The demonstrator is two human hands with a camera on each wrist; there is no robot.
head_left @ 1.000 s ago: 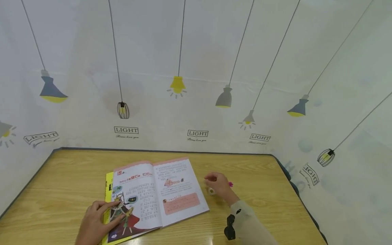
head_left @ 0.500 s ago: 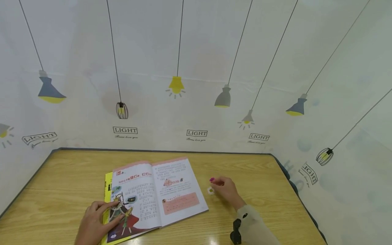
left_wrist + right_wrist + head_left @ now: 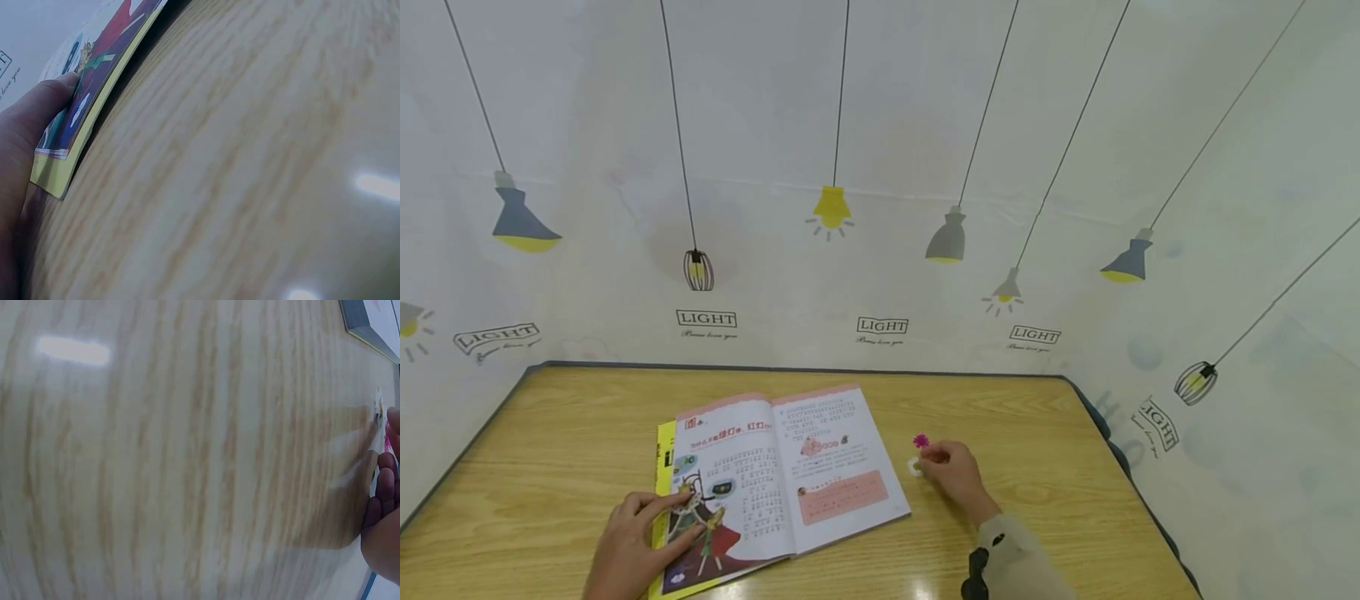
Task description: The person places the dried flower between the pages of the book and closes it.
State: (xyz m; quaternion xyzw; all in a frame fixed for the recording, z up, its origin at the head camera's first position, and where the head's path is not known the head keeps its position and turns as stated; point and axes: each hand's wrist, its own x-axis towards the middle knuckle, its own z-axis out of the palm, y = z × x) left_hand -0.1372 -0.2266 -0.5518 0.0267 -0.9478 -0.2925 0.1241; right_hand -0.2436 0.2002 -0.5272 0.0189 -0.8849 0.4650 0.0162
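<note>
While the head view has the left hand (image 3: 634, 537) spread on the book (image 3: 842, 446), the right hand (image 3: 957, 479) pinches a pink flower (image 3: 921, 440) nearer the tabletop's (image 3: 1067, 467) right edge. Left wrist: thumb (image 3: 47, 100) on the page! Right wrist: white flower (image 3: 378, 404) alongside.

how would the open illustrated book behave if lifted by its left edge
The illustrated book would probably fold at its central crease. Its right half, untouched by the left hand, may swing. Lying flat on the table, it seems unlikely to roll.
</note>
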